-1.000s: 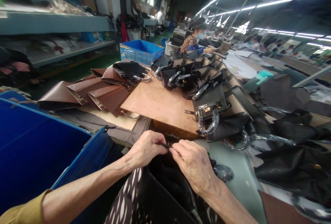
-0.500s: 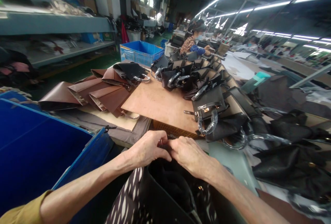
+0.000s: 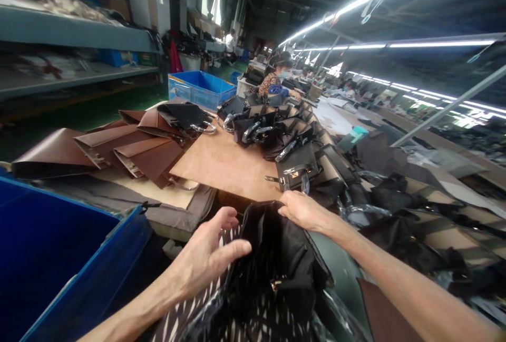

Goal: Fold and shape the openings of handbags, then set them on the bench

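A black handbag (image 3: 272, 247) rests on my lap with its mouth open toward me, showing dark lining and a metal zipper pull. My right hand (image 3: 302, 210) grips the bag's far top edge at its right corner. To the left of the bag, my left hand (image 3: 217, 252) is spread, thumb apart from the fingers and close to the bag's left edge. Patterned cloth (image 3: 185, 305) lies under the bag. Plastic-wrapped handles (image 3: 340, 310) hang at the bag's lower right.
Ahead is a tan board (image 3: 225, 165) on a table, with brown bag pieces (image 3: 146, 157) left of it. Several black handbags (image 3: 296, 165) crowd its right side. A blue bin (image 3: 59, 257) stands at my left, another blue crate (image 3: 201, 89) beyond. A co-worker (image 3: 272, 81) sits farther back.
My hands were together at the bag's edge; now they are apart, the left one off to the side. The bag has come up and its inside shows more. The view has shifted right.
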`<state>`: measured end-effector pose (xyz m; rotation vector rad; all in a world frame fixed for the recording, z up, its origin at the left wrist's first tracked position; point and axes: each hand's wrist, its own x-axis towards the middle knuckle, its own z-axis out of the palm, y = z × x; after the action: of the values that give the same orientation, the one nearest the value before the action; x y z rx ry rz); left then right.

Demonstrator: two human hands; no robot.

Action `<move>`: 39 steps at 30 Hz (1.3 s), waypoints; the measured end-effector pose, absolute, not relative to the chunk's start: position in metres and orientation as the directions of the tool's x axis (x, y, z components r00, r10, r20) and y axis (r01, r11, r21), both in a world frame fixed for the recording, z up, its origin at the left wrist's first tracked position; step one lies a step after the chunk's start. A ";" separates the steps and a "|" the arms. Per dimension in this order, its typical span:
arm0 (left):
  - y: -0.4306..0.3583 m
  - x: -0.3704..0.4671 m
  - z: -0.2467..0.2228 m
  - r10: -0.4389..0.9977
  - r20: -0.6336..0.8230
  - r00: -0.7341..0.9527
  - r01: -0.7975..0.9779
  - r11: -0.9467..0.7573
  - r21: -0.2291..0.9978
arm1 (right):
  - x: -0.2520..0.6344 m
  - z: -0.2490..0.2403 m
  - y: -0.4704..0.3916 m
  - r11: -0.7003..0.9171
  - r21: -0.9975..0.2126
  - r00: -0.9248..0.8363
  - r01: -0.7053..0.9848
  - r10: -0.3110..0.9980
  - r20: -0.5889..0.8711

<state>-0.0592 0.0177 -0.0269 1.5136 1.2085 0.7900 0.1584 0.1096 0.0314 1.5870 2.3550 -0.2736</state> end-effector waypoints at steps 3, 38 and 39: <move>-0.007 -0.046 -0.042 0.954 -0.167 0.249 0.497 0.022 0.867 | 0.160 0.031 0.105 0.358 -0.018 -0.337 0.934 0.862 -0.379; 0.007 -0.093 -0.061 0.753 -0.480 0.450 0.370 0.331 0.868 | 0.186 -0.044 0.044 0.488 -0.136 -0.503 0.862 0.793 -0.344; 0.006 -0.093 -0.061 0.755 -0.481 0.446 0.366 0.336 0.868 | 0.185 -0.045 0.046 0.538 -0.178 -0.566 0.824 0.762 -0.316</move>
<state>-0.0929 0.0065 -0.0613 1.2659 1.1479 0.3442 0.1851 0.0457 -0.0447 1.3444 2.5751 -0.4573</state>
